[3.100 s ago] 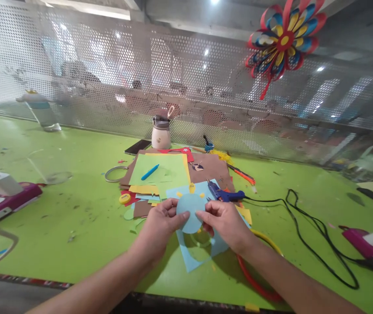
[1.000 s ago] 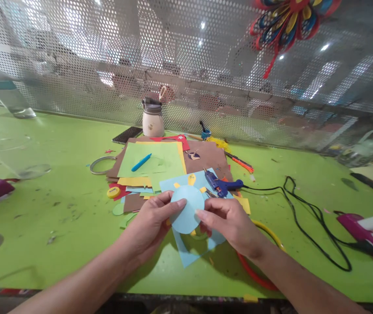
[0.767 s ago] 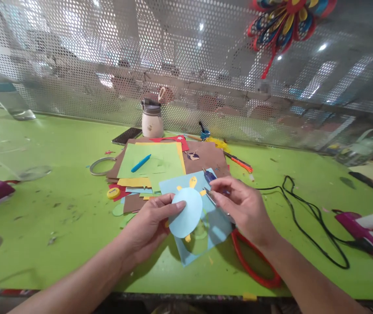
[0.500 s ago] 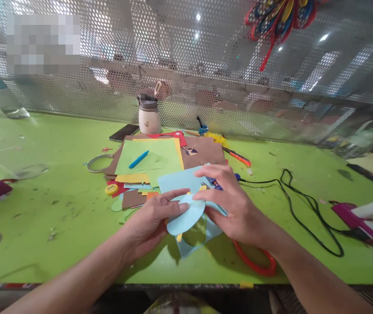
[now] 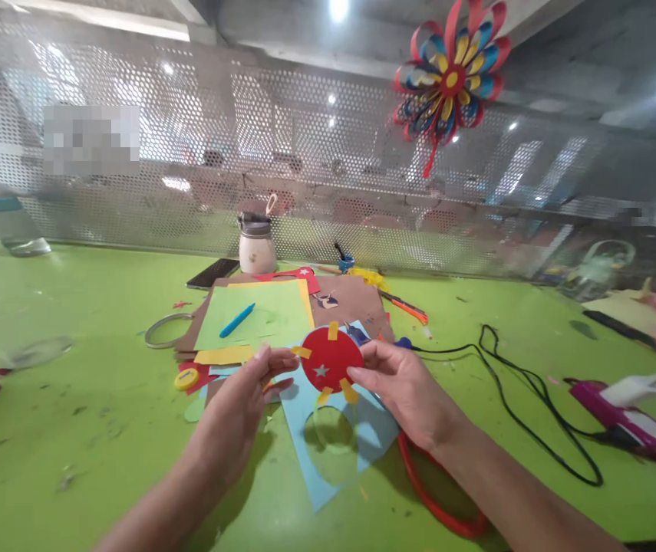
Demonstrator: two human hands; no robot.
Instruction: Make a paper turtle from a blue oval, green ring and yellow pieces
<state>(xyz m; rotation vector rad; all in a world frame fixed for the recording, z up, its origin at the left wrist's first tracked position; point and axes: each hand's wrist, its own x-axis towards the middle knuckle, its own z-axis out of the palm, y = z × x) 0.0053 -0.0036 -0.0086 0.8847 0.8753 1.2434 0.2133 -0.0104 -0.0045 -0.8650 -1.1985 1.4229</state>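
Observation:
A round red paper disc [image 5: 331, 358] with a small star and yellow tabs around its rim is held up above the green table [image 5: 74, 429]. My right hand [image 5: 402, 387] pinches its right edge. My left hand [image 5: 244, 399] sits at its left side, fingers spread and touching a yellow tab. Beneath them lies a light blue sheet [image 5: 356, 437] with a round hole cut in it.
A pile of coloured paper [image 5: 258, 314] with a blue pen [image 5: 236, 320] lies behind. A blue glue gun's black cord [image 5: 512, 383] trails right. A red ring [image 5: 436, 506], tape roll [image 5: 160, 330], jar [image 5: 256, 244], phone [image 5: 212, 272] and a purple tool [image 5: 627, 410] are around.
The disc was turned over: its light blue face showed before, its red starred face shows now. My right hand briefly left it, then came back to its right edge.

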